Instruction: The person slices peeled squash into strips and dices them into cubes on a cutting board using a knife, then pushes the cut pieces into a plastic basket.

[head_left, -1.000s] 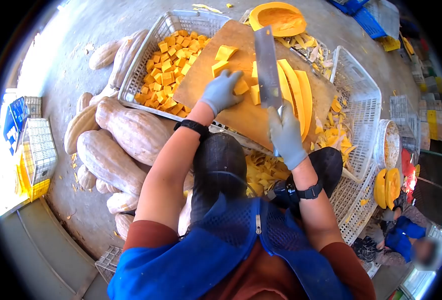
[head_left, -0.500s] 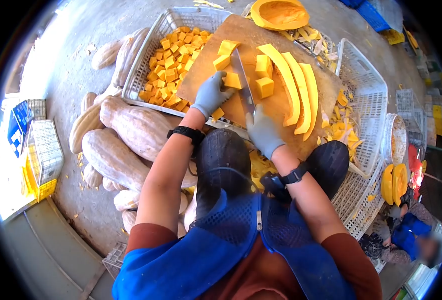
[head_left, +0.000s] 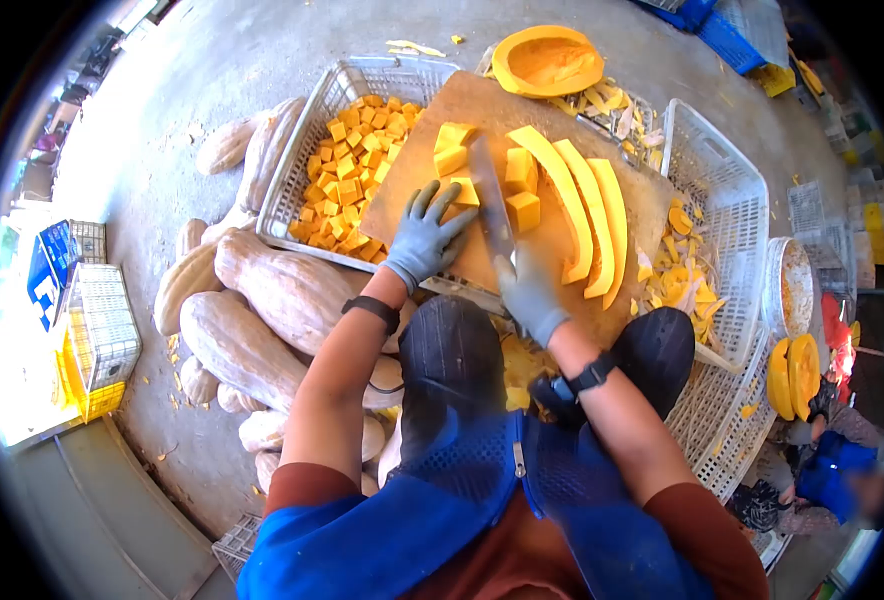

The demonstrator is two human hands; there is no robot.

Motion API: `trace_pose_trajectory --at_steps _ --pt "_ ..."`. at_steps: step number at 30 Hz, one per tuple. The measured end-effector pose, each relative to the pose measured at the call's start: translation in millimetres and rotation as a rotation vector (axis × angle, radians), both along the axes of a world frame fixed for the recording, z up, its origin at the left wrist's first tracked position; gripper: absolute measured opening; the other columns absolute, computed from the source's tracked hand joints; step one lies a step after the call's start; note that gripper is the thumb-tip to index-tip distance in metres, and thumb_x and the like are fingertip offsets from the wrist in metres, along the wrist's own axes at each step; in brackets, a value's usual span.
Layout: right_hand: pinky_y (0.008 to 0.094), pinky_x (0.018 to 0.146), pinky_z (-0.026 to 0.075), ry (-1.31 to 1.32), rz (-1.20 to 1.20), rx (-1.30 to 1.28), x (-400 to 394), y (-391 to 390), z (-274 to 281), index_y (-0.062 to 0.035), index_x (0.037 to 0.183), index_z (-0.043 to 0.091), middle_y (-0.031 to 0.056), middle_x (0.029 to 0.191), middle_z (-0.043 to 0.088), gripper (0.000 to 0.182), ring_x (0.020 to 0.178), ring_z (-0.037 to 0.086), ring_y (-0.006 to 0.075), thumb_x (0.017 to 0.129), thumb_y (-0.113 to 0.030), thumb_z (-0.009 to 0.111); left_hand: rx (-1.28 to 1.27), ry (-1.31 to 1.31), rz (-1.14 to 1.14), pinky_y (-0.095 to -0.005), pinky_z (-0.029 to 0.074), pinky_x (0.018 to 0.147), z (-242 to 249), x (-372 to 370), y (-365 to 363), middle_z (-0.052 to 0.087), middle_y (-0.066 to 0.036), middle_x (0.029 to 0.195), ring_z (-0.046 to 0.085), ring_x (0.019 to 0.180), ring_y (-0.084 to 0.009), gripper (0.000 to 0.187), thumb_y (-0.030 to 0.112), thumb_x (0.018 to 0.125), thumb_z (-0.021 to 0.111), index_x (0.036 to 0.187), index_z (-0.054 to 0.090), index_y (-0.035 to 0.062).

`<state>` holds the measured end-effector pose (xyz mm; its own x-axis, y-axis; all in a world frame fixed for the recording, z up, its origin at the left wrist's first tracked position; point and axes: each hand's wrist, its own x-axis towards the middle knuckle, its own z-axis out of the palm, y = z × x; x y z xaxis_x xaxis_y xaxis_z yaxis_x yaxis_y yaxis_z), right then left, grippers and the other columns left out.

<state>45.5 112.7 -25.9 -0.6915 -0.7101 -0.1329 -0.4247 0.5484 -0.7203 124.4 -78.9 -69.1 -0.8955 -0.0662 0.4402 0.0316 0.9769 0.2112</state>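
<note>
The right hand point(head_left: 530, 292) is gripping the cleaver point(head_left: 493, 205), now lowered flat, while the open left hand point(head_left: 424, 240) is sweeping pumpkin cubes point(head_left: 454, 160) just beyond its fingertips toward the basket point(head_left: 302, 160): chopping has given way to clearing.

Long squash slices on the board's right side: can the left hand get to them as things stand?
Probably not directly: the cleaver, held by the right hand, lies between the left hand and the slices.
</note>
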Motion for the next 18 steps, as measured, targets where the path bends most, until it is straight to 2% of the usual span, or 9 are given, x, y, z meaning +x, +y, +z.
trace_pose_trajectory --at_steps 2,6,9,10,11,13,14,15,18 --pt "0.0535 0.066 0.047 -0.03 -0.107 -0.066 5.4 -3.0 8.4 -0.0012 0.105 0.047 0.0277 0.078 0.062 0.03 0.074 0.061 0.0466 0.092 -0.029 0.05 -0.003 -0.043 0.053 -0.0523 0.032 0.105 -0.8 -12.6 -6.2 0.043 -0.017 0.138 0.039 0.126 -0.0433 0.047 0.024 0.08 0.063 0.126 0.056 0.0273" --pt "0.0472 0.058 0.049 -0.267 -0.187 -0.099 -14.7 -47.5 5.6 -0.0006 0.104 0.046 0.0227 0.073 0.063 0.028 0.062 0.062 0.0387 0.092 -0.025 0.05 0.108 -0.189 0.325 -0.0515 0.031 0.106 9.5 -30.8 -9.1 0.04 -0.023 0.139 0.036 0.127 -0.0463 0.047 0.025 0.083 0.06 0.129 0.054 0.0243" --pt "0.0404 0.051 0.049 -0.507 -0.118 -0.122 -21.7 -74.1 32.4 0.0001 0.102 0.047 0.0167 0.068 0.062 0.027 0.054 0.062 0.0285 0.093 -0.025 0.051 0.229 0.0 0.521 -0.0514 0.03 0.106 -12.2 -37.4 -21.4 0.037 -0.027 0.139 0.033 0.128 -0.0482 0.048 0.025 0.085 0.06 0.132 0.051 0.0212" --pt "0.0383 0.049 0.049 -0.539 -0.049 -0.115 -24.2 -76.4 45.2 0.0003 0.102 0.048 0.0147 0.066 0.061 0.027 0.052 0.061 0.0252 0.093 -0.025 0.051 0.33 0.177 0.518 -0.0566 0.025 0.107 -15.7 -35.9 -26.5 0.037 -0.031 0.137 0.028 0.13 -0.051 0.047 0.031 0.089 0.057 0.133 0.049 0.0163" --pt "0.0362 0.048 0.049 -0.57 0.019 -0.105 -24.3 -75.3 49.9 0.0006 0.102 0.048 0.0127 0.064 0.06 0.027 0.05 0.061 0.0219 0.093 -0.025 0.051 0.356 0.253 0.556 -0.0567 0.024 0.107 -20.5 -31.0 -27.2 0.037 -0.031 0.137 0.028 0.13 -0.0507 0.047 0.031 0.089 0.057 0.133 0.049 0.0157" --pt "0.0353 0.048 0.047 -0.48 0.035 -0.197 -18.0 -65.1 48.0 -0.0004 0.105 0.05 0.0119 0.062 0.059 0.026 0.05 0.06 0.021 0.093 -0.023 0.052 0.41 0.422 0.631 -0.0569 0.023 0.108 -20.9 -27.7 -28.4 0.036 -0.032 0.137 0.028 0.131 -0.0501 0.048 0.03 0.089 0.058 0.133 0.049 0.0146" --pt "0.0352 0.047 0.047 -0.488 -0.007 -0.265 -11.5 -54.6 48.4 -0.0007 0.105 0.051 0.0118 0.062 0.059 0.025 0.05 0.06 0.021 0.093 -0.022 0.053 0.325 0.364 0.682 -0.0576 0.02 0.11 -21.0 -24.4 -25.8 0.037 -0.026 0.14 0.029 0.133 -0.0449 0.046 0.03 0.088 0.059 0.132 0.051 0.0179" --pt "0.0351 0.047 0.047 -0.494 -0.049 -0.33 -8.2 -45.7 48.2 -0.0011 0.106 0.051 0.0117 0.061 0.058 0.024 0.05 0.06 0.021 0.093 -0.021 0.053 0.261 0.287 0.546 -0.0564 0.02 0.11 -10.4 -26.2 -21.4 0.039 -0.023 0.14 0.03 0.133 -0.0426 0.045 0.028 0.088 0.059 0.131 0.052 0.0181" --pt "0.0352 0.046 0.046 -0.225 -0.173 -0.367 -21.0 -4.1 45.5 -0.0018 0.104 0.05 0.0109 0.06 0.058 0.021 0.049 0.059 0.0206 0.092 -0.019 0.055 0.109 0.06 0.084 -0.0538 0.017 0.113 4.7 -32.8 -12.4 0.043 -0.012 0.14 0.033 0.134 -0.0348 0.042 0.025 0.085 0.063 0.126 0.056 0.021"
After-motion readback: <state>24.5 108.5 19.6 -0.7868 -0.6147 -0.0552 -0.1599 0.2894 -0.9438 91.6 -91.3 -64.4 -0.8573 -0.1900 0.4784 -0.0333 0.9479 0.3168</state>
